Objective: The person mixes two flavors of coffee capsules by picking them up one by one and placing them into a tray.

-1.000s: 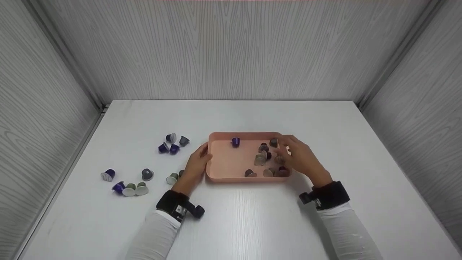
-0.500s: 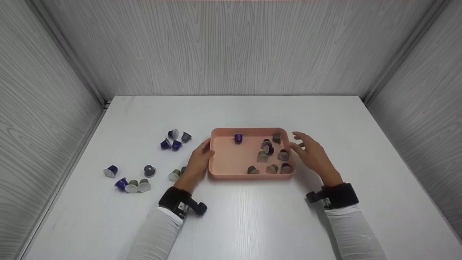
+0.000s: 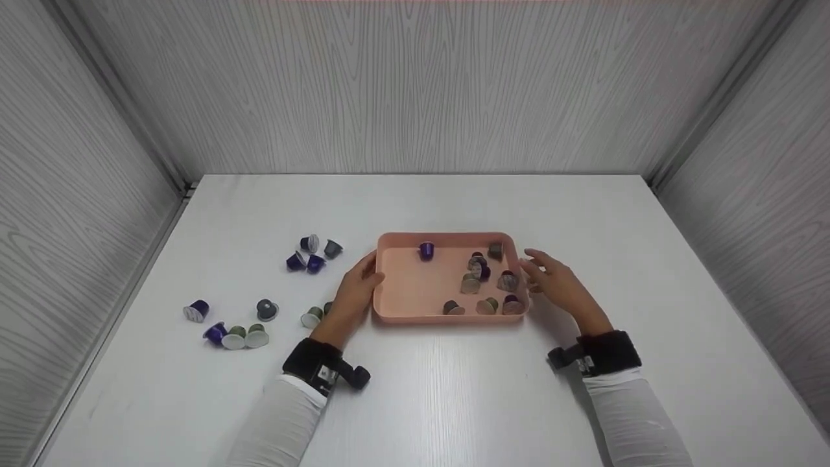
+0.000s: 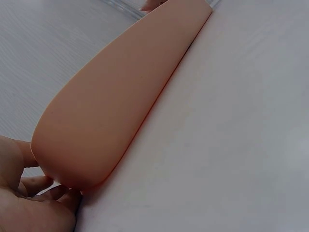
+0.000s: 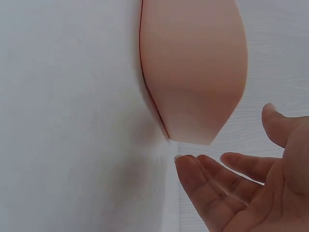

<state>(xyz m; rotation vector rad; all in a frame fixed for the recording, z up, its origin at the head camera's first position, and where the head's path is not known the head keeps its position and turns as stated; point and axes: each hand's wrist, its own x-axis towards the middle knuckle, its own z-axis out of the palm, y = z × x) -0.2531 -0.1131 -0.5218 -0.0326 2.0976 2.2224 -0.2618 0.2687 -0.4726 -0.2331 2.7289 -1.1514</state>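
A pink tray rests on the white table. My left hand grips its left end, with the thumb at the rim. The left wrist view shows curled fingers against the outer corner of the tray. Beside the tray's right end is my right hand. In the right wrist view its relaxed fingers hold nothing and sit just off the tray wall. Inside the tray, several coffee capsules lie toward the right, including a green-capped one; a purple capsule stands apart near the back wall.
Left of the tray, several loose coffee capsules lie on the table: a purple and dark group, a grey one, and a purple and green row nearer the front. A green capsule is close to my left wrist. Wood-patterned panels enclose the table.
My right hand has left the capsules inside the tray, moved out to the right, then dropped slightly closer to the tray's right end. My left hand has kept its hold on the tray.
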